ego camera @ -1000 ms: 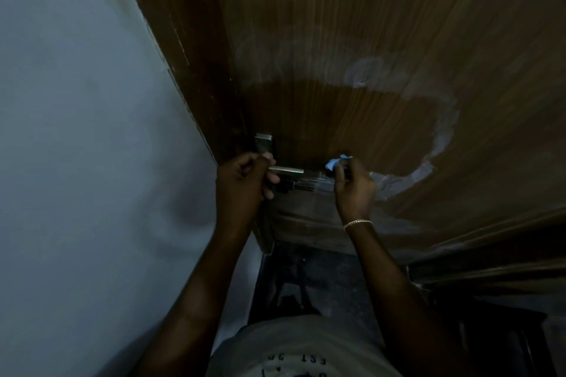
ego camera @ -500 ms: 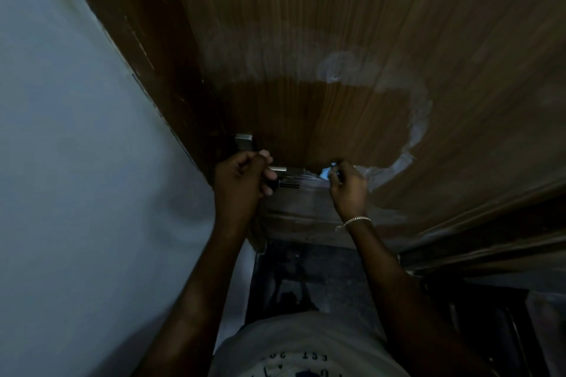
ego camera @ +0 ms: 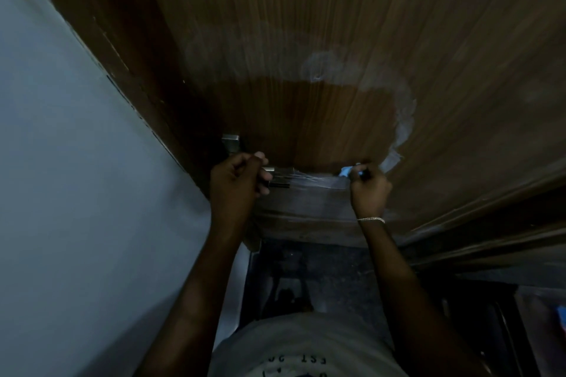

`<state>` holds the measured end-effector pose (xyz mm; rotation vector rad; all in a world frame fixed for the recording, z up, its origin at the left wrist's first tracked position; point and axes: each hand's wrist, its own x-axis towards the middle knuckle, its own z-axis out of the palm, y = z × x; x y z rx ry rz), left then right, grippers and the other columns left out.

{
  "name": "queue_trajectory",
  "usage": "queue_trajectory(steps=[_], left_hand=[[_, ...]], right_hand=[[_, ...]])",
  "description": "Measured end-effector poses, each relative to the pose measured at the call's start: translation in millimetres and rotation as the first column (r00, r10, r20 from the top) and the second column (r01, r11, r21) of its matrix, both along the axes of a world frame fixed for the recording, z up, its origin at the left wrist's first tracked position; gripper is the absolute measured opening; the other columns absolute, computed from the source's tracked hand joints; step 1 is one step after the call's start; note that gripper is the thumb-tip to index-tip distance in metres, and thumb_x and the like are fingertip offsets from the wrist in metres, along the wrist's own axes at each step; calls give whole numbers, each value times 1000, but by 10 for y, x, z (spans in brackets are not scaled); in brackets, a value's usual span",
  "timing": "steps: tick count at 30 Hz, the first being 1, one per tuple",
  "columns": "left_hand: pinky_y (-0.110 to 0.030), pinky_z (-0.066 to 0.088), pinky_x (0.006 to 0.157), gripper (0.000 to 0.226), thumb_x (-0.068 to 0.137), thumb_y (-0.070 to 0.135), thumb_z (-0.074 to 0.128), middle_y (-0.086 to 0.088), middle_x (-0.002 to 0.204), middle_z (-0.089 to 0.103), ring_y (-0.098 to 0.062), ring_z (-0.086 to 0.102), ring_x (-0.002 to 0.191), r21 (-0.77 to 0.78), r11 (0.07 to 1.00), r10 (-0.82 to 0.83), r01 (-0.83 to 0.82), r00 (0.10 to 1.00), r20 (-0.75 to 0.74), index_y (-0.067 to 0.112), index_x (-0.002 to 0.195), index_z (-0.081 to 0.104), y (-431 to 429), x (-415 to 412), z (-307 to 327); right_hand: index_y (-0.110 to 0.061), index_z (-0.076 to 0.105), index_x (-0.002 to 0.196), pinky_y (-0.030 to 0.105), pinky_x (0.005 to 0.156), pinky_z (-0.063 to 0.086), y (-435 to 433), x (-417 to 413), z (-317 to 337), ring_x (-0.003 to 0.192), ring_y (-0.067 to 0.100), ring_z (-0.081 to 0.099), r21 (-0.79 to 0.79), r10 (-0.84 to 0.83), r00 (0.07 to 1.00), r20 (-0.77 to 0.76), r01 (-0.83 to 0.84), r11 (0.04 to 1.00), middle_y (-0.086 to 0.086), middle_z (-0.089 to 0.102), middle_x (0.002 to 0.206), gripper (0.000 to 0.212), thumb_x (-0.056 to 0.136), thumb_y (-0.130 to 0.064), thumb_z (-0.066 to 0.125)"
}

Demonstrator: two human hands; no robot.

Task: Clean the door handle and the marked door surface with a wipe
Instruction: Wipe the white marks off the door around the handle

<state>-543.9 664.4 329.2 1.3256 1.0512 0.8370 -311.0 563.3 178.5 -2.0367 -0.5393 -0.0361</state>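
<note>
A brown wooden door [ego camera: 337, 24] fills the upper view. On it a whitish smear [ego camera: 401, 113] rings a darker patch [ego camera: 321, 122]. My left hand [ego camera: 235, 184] is closed around the metal door handle [ego camera: 275, 173] at the door's left edge. A metal latch plate [ego camera: 230, 142] shows just above that hand. My right hand [ego camera: 369, 188] presses a pale blue wipe [ego camera: 346, 171] against the door, at the lower right rim of the patch. Only a corner of the wipe shows past the fingers. A thin bracelet circles the right wrist.
A pale grey wall [ego camera: 76, 193] runs down the left side, meeting the door frame [ego camera: 128, 70]. Below lies a dark speckled floor [ego camera: 321, 272]. Dark wooden mouldings [ego camera: 490, 223] cross the lower right. My white shirt [ego camera: 303, 346] is at the bottom.
My right hand with the wipe has slid to the right along the door, away from the handle. My left hand has stayed on the handle. The view has shifted a little.
</note>
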Motion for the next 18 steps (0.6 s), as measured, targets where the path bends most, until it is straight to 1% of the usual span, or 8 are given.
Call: queue_trajectory(steps=[1,3,5,7,10,13,15,18], left_hand=[[-17,45,47,21,98,25,57,0,65,69,-9,57,47,0,1000,6,-6,1000,-2,10,90,70,-1,4,-4],[-17,46,47,22,98,25,57,-1,66,69,-9,58,48,0,1000,10,-10,1000,-4,10,89,70,-9,28,-9],[-17,46,48,22,98,25,57,0,65,69,-9,57,47,2,1000,1,-1,1000,-9,11,88,70,-32,69,-5],[-17,46,47,22,98,25,57,0,64,69,-8,57,47,10,1000,-12,12,1000,-12,11,88,70,-60,109,0],[-16,45,46,22,98,24,57,0,63,69,-8,57,46,10,1000,-7,7,1000,-17,11,87,70,-79,136,-8],[-16,46,47,22,98,25,57,0,65,70,-8,58,47,6,1000,3,-3,1000,-23,11,88,71,-79,157,-19],[-16,47,48,22,98,26,57,0,66,70,-8,59,48,3,1000,3,-3,999,-34,10,89,71,-81,175,-27],[-17,47,48,23,98,26,57,-2,66,70,-9,59,48,7,1000,-9,10,999,-39,10,89,71,-97,191,-24]], right_hand=[[-18,68,86,21,73,49,2,-2,28,81,15,68,34,-36,999,24,35,999,1,73,89,7,90,-21,63],[-22,63,89,20,73,49,43,-71,79,81,7,63,85,-15,996,90,7,996,-8,68,90,3,91,-21,62],[-20,61,89,21,70,49,36,-115,33,79,8,63,21,81,992,93,-84,996,-8,67,88,5,92,-16,62],[-13,64,89,23,70,46,-44,-62,-41,81,18,67,-91,145,989,24,-142,986,2,72,89,3,90,-11,63],[-13,66,89,18,68,40,-175,111,-6,80,22,68,-107,50,999,-23,-52,993,7,73,87,3,88,-11,64],[-19,61,92,15,67,40,-167,122,126,75,9,61,-6,-45,996,74,46,999,1,71,88,6,90,-13,59],[-16,60,93,24,69,48,-107,34,132,78,10,61,-4,26,992,124,-26,1000,1,69,90,5,92,-12,57],[-10,63,96,42,74,55,-136,4,-36,84,24,67,-167,150,986,69,-137,976,8,71,93,6,94,-12,57]])
